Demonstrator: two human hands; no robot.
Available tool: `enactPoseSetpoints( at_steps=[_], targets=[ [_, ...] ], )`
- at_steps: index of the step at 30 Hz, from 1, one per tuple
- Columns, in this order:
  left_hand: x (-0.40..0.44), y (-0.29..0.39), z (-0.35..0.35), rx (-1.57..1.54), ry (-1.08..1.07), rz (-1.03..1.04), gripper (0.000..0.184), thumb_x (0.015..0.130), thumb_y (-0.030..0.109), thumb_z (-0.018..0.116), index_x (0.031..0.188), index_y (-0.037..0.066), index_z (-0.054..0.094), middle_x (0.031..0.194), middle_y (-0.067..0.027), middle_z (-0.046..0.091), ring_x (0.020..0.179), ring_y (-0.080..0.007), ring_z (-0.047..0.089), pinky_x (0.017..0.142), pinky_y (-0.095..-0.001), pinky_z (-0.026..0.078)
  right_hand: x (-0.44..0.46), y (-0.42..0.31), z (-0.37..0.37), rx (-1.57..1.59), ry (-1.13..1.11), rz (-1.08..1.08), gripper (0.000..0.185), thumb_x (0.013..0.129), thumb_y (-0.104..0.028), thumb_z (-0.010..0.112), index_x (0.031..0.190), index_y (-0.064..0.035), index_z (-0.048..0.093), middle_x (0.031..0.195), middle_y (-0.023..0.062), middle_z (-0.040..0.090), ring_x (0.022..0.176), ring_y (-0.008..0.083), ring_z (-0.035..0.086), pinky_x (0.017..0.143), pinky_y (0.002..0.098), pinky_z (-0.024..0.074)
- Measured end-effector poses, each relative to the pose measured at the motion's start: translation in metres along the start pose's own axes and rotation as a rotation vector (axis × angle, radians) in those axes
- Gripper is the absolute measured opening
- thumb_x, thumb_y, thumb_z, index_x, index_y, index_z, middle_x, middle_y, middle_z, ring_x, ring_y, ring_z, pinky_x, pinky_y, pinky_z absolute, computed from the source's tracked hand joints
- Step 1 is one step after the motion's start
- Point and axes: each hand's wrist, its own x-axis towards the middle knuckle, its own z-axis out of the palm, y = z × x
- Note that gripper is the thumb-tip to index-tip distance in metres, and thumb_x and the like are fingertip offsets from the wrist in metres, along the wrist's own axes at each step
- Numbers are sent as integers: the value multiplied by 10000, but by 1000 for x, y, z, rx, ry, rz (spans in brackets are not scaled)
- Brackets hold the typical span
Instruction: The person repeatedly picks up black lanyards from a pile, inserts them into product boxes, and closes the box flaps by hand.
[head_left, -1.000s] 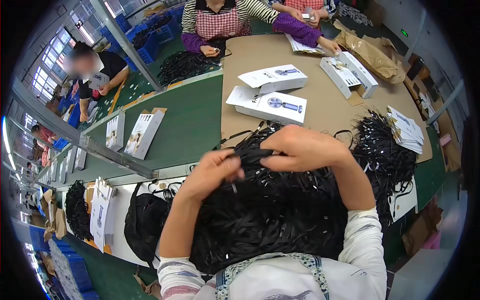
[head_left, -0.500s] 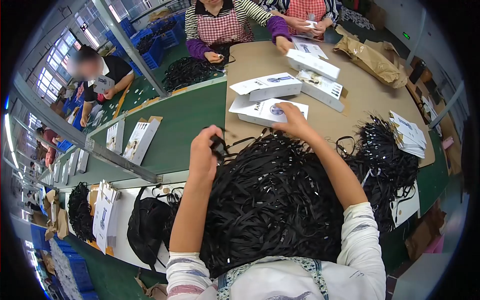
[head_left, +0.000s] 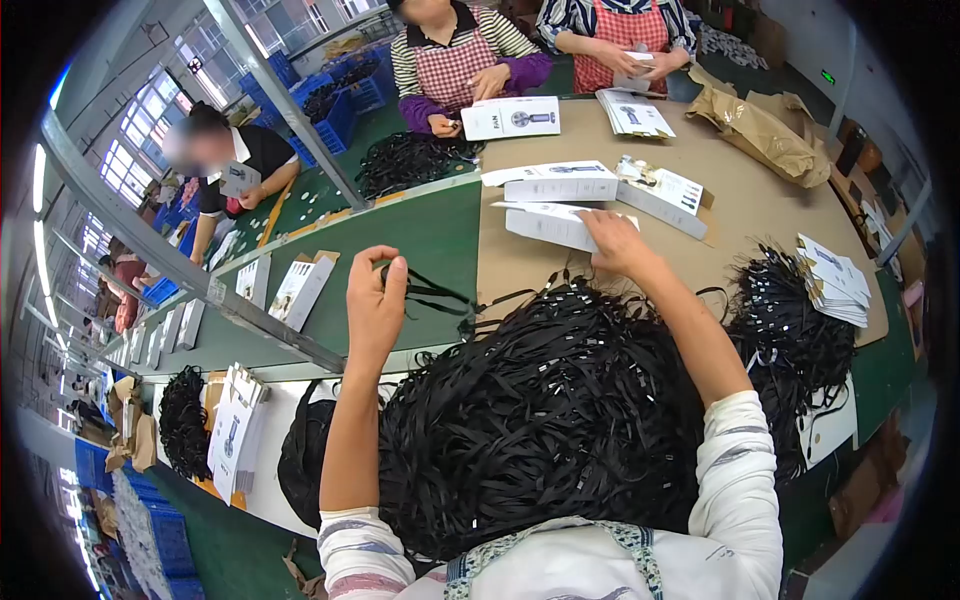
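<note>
My left hand (head_left: 376, 310) is closed round a black strap (head_left: 436, 292), whose loops hang out to the right over the green surface. A white fan box (head_left: 550, 226) lies on the brown cardboard, and my right hand (head_left: 616, 243) grips its right end, the fingers over the top edge. Just behind it stands a second white box (head_left: 560, 186) with an open flap, touching or nearly touching a third box (head_left: 665, 196) printed with pictures. A large heap of black straps (head_left: 560, 420) with small metal ends spreads between my forearms.
Across the table a co-worker in a checked apron handles a fan box (head_left: 515, 119); another holds a small white item. Flat cartons (head_left: 835, 278) are stacked at right, beside more straps. Crumpled brown paper (head_left: 760, 135) lies behind. A metal post (head_left: 270, 325) crosses at left, near standing boxes (head_left: 303, 290).
My left hand has shifted left and up with the strap. The box under my right hand has tilted, its printed face turning from view. A co-worker has drawn a fan box towards their side.
</note>
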Motion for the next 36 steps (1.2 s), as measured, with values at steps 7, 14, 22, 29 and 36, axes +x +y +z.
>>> enactPoseSetpoints(
  at_steps=[7,14,22,29,36],
  targets=[
    [43,17,-25,-1092,274,-701,294,922,296,482,731,73,473,603,-4,456,450,-85,358,458,-217,312,-48,-69,-70,665,203,-18,678,624,-182,625,1249,-14,423,1131,193,536,1047,310,522,897,368,422],
    [72,45,-51,-1378,176,-593,367,937,295,449,634,117,344,550,6,326,409,-60,222,336,-204,188,-89,-108,-78,1424,-437,-10,633,681,-88,579,1277,29,401,1164,100,528,1062,162,504,928,281,377],
    [56,64,-31,-1009,-75,-435,389,935,336,443,637,86,435,602,5,417,502,-69,348,497,-219,353,-98,-115,-87,1689,-537,-12,648,684,-66,557,1297,41,376,1188,98,523,1077,149,500,944,276,366],
    [13,32,-18,-287,-36,-118,238,791,237,630,866,17,579,1204,-144,526,1130,-254,473,963,-336,330,-98,-107,-82,1746,-489,89,636,678,-66,553,1279,61,391,1165,103,543,1038,155,527,920,275,393],
    [-82,-16,25,-599,-380,-455,672,803,297,648,1312,37,296,1269,-123,395,1137,-231,435,981,-379,336,-66,-135,-69,1830,-98,77,635,758,-97,601,1312,43,325,1242,135,473,1135,189,468,980,324,359]
  ],
)
